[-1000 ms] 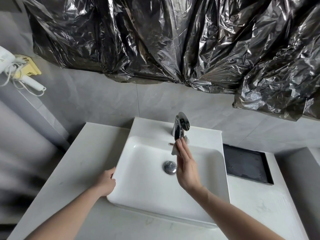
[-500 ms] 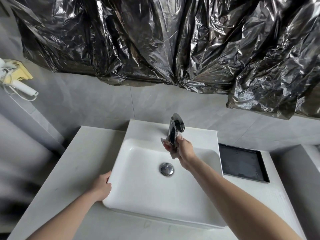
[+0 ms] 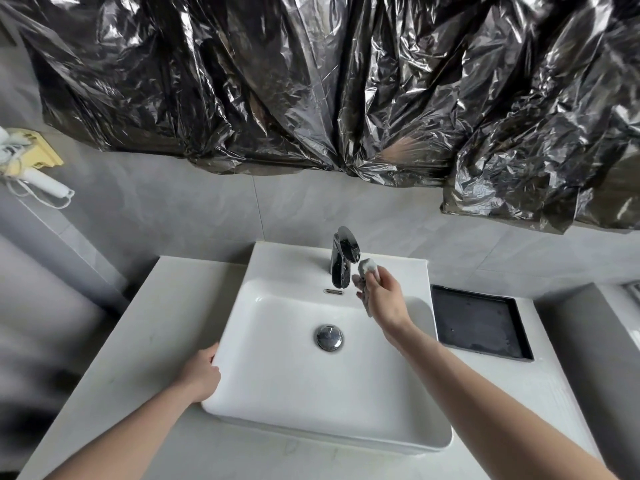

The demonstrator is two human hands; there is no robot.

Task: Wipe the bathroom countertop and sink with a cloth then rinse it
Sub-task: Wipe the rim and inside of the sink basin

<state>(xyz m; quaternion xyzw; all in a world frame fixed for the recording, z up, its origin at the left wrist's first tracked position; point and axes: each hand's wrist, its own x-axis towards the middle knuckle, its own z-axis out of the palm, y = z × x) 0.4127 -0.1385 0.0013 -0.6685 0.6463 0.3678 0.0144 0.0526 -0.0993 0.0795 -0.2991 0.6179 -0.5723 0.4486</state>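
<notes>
A white rectangular sink [image 3: 287, 379] stands on a pale countertop [image 3: 138, 341], with a chrome drain plug [image 3: 329, 337] in its basin. A dark chrome tap [image 3: 343, 258] rises at the sink's back rim. My right hand [image 3: 382, 299] is shut on a small grey-white cloth [image 3: 367, 266], held just right of the tap's spout over the back rim. My left hand [image 3: 202, 374] grips the sink's front-left edge. No water is seen running.
A black shallow tray [image 3: 481, 323] lies on the countertop right of the sink. Crumpled black plastic sheeting [image 3: 311, 81] covers the wall above. A white hair dryer [image 3: 38, 181] hangs on the left wall. A grey ledge [image 3: 588, 341] borders the right side.
My right hand with the cloth moved from in front of the tap's spout to the tap's right side. My left hand stayed on the sink's edge.
</notes>
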